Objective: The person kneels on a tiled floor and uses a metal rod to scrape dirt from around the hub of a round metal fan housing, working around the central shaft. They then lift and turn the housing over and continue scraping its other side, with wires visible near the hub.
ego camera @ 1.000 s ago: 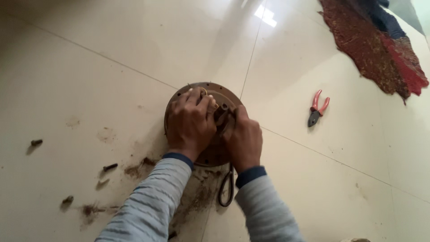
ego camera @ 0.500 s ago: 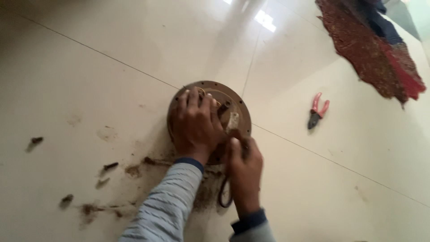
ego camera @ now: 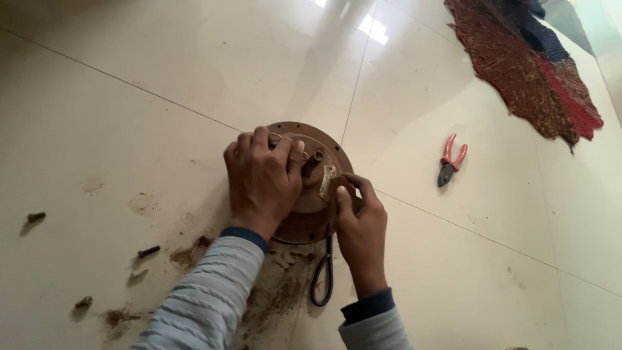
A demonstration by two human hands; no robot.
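A rusty round metal disc (ego camera: 332,144) lies flat on the tiled floor, with a short dark shaft (ego camera: 313,162) standing up from its middle. My left hand (ego camera: 262,178) presses down over the disc's left half, fingers curled across its top. My right hand (ego camera: 359,230) is at the disc's right edge, thumb and fingers pinched on the rim beside a whitish piece (ego camera: 326,181). A dark loop (ego camera: 322,279) of cord or wire trails out from under the disc toward me, between my forearms. What lies under my palms is hidden.
Pliers with red handles (ego camera: 451,159) lie on the floor to the right of the disc. A red and dark patterned cloth (ego camera: 525,71) is spread at the top right. Loose rusty bolts (ego camera: 35,216) (ego camera: 148,251) and brown rust crumbs (ego camera: 272,285) are scattered at the left and front.
My right hand has slid off the top of the disc and down to its right edge. My left hand stays pressed on the disc.
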